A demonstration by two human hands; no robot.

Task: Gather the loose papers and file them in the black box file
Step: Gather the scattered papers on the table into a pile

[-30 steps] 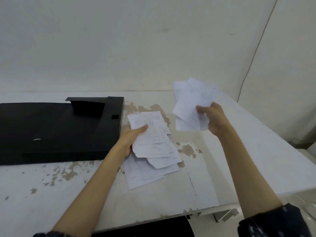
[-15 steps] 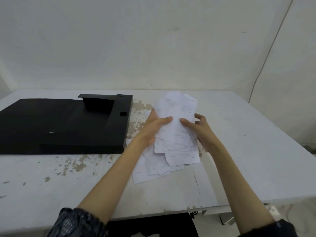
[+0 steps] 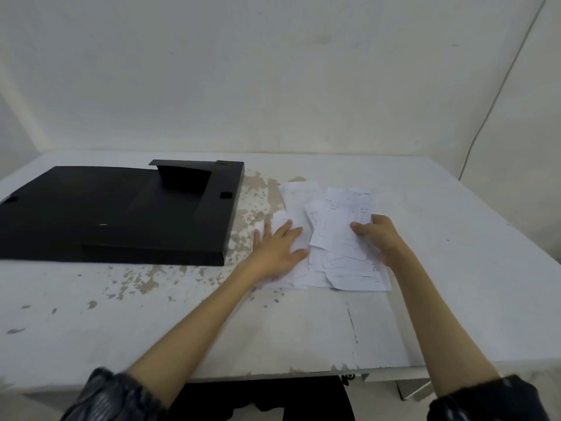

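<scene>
Thin white papers (image 3: pixel 340 262) carry faint print too small to read. The left hand (image 3: pixel 277 247) lies flat and spread on them; the right hand (image 3: pixel 378 238) pinches a sheet (image 3: pixel 343 220), beside the matte black box file (image 3: pixel 121 214) on the chipped counter (image 3: pixel 151 314).

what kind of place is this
Probably a bare back room or small office used for paperwork: a worn white table with peeling paint, a black box file lying open, loose papers, and blank walls.

print on the loose papers (image 3: pixel 343 229) too small to read. left hand (image 3: pixel 277 250) covers part of the sheets beneath. black box file (image 3: pixel 121 214) cut off at left frame edge. sleeves (image 3: pixel 115 396) blurred, cropped at bottom.
</scene>
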